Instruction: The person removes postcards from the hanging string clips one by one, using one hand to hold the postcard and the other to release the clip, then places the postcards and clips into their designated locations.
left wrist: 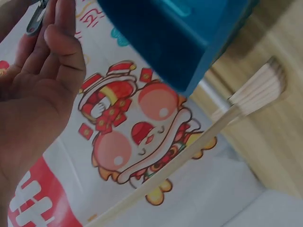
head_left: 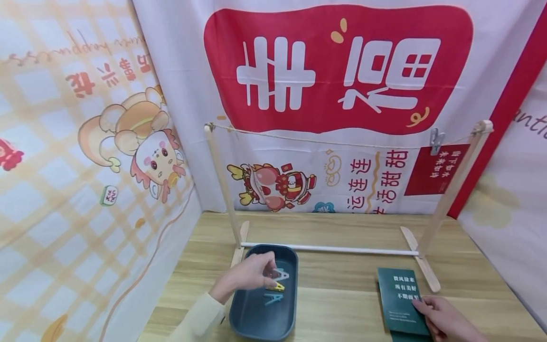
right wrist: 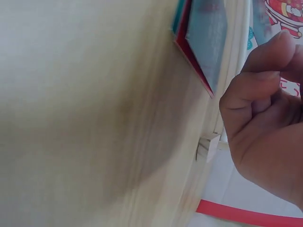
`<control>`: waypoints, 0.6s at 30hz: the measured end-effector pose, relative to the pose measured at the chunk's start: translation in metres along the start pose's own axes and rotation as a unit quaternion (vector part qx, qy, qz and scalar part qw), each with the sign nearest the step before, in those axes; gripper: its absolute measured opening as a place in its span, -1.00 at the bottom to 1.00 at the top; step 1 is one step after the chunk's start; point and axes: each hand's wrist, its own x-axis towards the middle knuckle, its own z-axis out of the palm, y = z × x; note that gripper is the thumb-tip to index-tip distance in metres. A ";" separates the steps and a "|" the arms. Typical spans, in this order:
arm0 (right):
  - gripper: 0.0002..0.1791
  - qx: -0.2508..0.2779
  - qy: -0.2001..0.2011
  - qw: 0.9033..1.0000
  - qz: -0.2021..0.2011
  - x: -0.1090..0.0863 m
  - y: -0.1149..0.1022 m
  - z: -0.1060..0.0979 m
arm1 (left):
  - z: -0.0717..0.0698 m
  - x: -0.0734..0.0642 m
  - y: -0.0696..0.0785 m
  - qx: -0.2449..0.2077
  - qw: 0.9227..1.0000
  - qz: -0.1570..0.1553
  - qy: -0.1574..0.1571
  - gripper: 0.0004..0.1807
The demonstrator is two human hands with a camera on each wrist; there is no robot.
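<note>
My left hand (head_left: 256, 270) is over a dark blue tray (head_left: 262, 327) and pinches a pale grey clothespin (head_left: 282, 274), whose metal-looking end (left wrist: 35, 23) shows by the fingers in the left wrist view. A yellow clothespin (head_left: 278, 287) and a light blue clothespin (head_left: 273, 298) lie in the tray. With thumb on top at its right edge, my right hand (head_left: 442, 318) grips a green card (head_left: 399, 294) printed with white characters. Another green card (head_left: 410, 337) lies partly hidden under it. The right wrist view shows red between the cards; the grip itself is partly hidden there.
Behind the tray and cards stands a wooden rack (head_left: 453, 190) with a string (head_left: 325, 141) across its top and a white bar (head_left: 333, 249) low down. A metal clip (head_left: 436, 141) hangs near the string's right end. Printed cloths surround the wooden table (head_left: 337, 289).
</note>
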 end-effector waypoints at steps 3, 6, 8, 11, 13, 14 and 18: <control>-0.58 -0.031 -0.001 0.999 -0.023 0.001 0.005 0.002 | 0.015 -0.004 -0.009 0.007 1.000 -0.010 -0.028 -0.69; -0.57 -0.068 0.013 0.997 -0.016 0.002 0.009 0.001 | 0.027 -0.008 -0.014 0.014 0.998 -0.023 -0.051 -0.68; -0.54 -0.086 0.030 0.996 0.010 0.003 0.011 0.000 | 0.034 -0.011 -0.016 0.014 0.997 -0.028 -0.065 -0.66; -0.54 -0.100 0.050 0.992 0.050 0.004 0.014 0.001 | 0.044 -0.015 -0.019 0.007 0.996 -0.029 -0.086 -0.64; -0.54 -0.102 0.062 0.991 0.067 0.006 0.014 0.002 | 0.049 -0.016 -0.020 0.009 0.995 -0.029 -0.095 -0.65; -0.55 -0.107 0.069 0.989 0.070 0.007 0.013 0.003 | 0.050 -0.016 -0.021 0.009 0.995 -0.030 -0.099 -0.65; -0.60 -0.170 0.106 0.978 0.062 0.010 0.009 0.010 | 0.055 -0.017 -0.024 0.025 0.994 -0.034 -0.105 -0.68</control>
